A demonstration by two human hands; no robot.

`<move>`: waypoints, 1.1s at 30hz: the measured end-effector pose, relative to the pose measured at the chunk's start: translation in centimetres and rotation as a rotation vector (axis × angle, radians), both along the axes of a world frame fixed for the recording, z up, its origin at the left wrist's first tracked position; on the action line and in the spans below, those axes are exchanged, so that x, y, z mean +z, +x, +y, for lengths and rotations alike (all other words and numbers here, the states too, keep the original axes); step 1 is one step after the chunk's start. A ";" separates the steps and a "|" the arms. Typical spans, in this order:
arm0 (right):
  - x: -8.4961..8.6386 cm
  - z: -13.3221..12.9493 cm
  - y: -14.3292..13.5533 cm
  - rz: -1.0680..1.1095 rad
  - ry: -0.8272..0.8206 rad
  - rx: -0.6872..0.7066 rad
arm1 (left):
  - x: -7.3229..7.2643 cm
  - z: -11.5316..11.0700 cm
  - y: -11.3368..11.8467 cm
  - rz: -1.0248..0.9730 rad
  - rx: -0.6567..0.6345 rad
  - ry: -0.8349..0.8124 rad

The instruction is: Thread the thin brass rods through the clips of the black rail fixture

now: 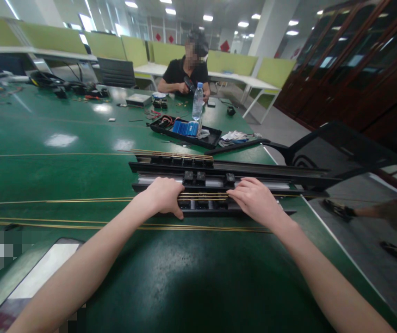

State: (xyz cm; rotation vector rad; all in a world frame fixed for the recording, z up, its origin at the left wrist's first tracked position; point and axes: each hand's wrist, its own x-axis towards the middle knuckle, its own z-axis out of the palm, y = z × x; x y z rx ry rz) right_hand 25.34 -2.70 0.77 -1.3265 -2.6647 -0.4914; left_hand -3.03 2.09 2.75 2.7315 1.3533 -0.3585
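Right hand (257,201): thumb and fingertips together, looks like a pinch on the thin brass-coloured rods (205,196); exact contact is hidden. Left hand (162,196): arched over the left part of the front black rail (212,213), thumb spread off the fingers; can't tell if it's clamping. Key relation: rods lie over the front black rail, long axis running left-right along it, spanning both hands and carrying on well past its left end. From the right fingertips the visible stretch goes left; right hand is nearer its right end, left hand covers the other. Black blocks (202,204) sit inside the front black rail, under the rods. Just behind that rail: middle channel (215,187) with more blocks (230,179). Just in front of it: loose rods (201,227), roughly parallel, on the green table (170,277). Farther behind it: black tray (212,138), water bottle (197,104), then a seated person (184,74).
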 end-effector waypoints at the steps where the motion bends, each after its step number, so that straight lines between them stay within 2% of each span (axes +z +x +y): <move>1: 0.0 0.0 0.0 0.003 0.002 -0.001 | 0.0 0.0 0.0 0.000 -0.001 -0.001; 33: -0.1 -0.1 0.7 0.060 0.040 -0.002 | 0.2 -0.2 0.4 0.026 0.026 -0.029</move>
